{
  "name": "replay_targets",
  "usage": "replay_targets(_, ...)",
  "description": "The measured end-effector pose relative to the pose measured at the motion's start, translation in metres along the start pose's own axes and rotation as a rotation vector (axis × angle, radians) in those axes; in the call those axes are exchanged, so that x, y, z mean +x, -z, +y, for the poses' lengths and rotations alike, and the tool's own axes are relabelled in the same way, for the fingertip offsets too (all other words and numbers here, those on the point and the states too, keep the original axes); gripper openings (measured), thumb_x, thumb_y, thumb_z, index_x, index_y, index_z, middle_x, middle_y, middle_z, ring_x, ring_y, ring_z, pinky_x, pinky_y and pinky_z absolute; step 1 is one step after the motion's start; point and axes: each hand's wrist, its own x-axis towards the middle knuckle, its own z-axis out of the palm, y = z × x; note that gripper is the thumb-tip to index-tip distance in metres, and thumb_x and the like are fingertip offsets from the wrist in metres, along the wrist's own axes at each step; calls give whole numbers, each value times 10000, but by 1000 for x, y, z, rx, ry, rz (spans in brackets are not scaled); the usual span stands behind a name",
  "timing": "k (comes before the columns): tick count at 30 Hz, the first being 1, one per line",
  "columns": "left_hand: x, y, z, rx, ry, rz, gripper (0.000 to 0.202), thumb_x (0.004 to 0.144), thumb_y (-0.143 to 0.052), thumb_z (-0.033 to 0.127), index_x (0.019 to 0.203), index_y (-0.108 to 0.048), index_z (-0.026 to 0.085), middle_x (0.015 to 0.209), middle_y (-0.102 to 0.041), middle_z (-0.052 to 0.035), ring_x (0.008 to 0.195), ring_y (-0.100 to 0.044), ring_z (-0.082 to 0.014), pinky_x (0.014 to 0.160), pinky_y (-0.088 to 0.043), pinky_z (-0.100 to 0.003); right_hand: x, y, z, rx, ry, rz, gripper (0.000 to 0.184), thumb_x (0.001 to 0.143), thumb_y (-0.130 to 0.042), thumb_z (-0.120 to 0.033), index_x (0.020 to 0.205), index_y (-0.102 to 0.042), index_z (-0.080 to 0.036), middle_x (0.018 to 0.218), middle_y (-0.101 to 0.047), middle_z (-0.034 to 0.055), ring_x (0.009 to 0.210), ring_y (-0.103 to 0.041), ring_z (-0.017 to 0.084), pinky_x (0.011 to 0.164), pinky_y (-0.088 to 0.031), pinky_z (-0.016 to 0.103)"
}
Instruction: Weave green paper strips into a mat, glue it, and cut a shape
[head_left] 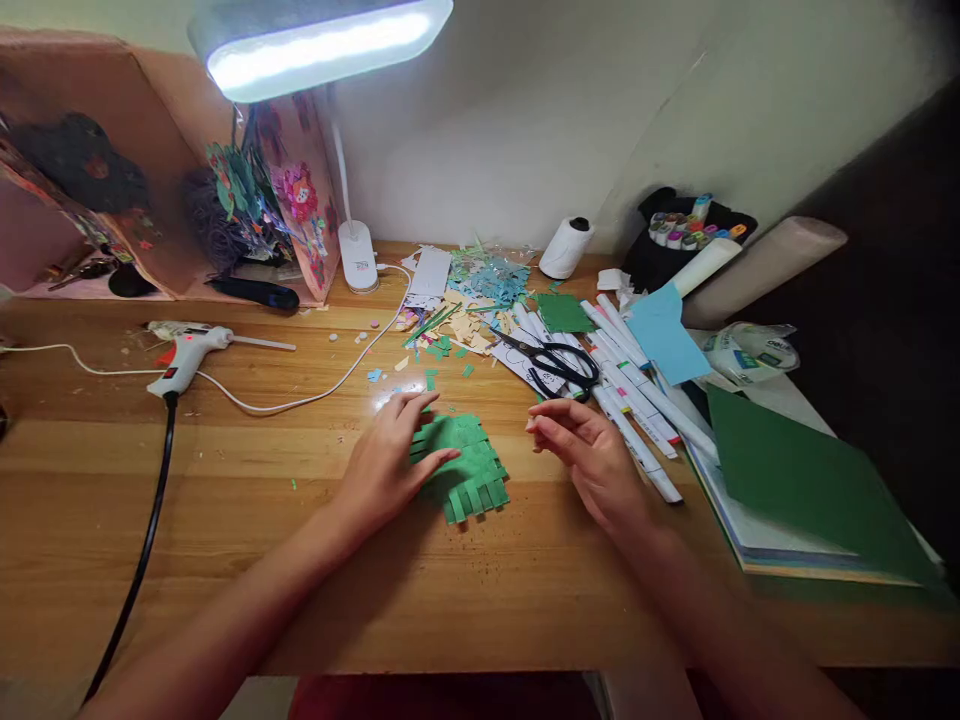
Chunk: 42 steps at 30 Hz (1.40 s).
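A green paper piece [469, 455] with strip-like cut edges lies flat on the wooden table in front of me. My left hand [394, 450] rests at its left edge, thumb and fingers apart, the thumb reaching over the paper. To the right of the paper, my right hand [589, 450] is raised a little with thumb and fingertips pinched together. Something tiny and pale may be between those fingertips, but it is too small to name. Black-handled scissors [559, 360] lie just beyond my right hand, on top of several white markers [634, 400].
Paper scraps [480, 285] are heaped at the back. A glue gun [191, 355] with a black cord lies left, and a white lamp cable crosses the table. A thread spool [565, 250] stands near the wall. Green sheets [810, 480] are stacked right, near blue paper [667, 330].
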Motion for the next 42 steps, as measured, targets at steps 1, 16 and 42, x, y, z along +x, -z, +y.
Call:
replay_targets(1, -1, -1, 2, 48, -46, 37, 487, 774, -653, 356, 1227, -523, 232, 1214, -540, -99, 1099, -529, -257, 954, -396, -416, -2, -2, 0, 10, -7, -27, 121, 721, -722, -298, 806, -701, -214, 727, -672, -3, 644, -576, 98, 618, -487, 210)
replay_targets(16, -20, -23, 28, -619, 174, -175, 190, 780, -651, 298, 869, -731, 150, 843, -728, -56, 766, -651, -180, 687, -485, -241, -26, -20, 7, -434, 132, -348, 132, 840, -583, -201, 948, -657, -225, 870, -682, 14, 754, -639, 138, 691, -511, 242)
replay_targets(42, 26, 38, -26, 18, -25, 388, 330, 796, -525, 169, 1117, -602, 176, 1347, -455, -124, 1086, -580, -222, 1008, -415, -413, -4, -4, 5, -1040, 277, -794, 711, 755, -645, -500, 1377, -392, -266, 1488, -321, 64, 1370, -248, 244, 1120, -230, 443)
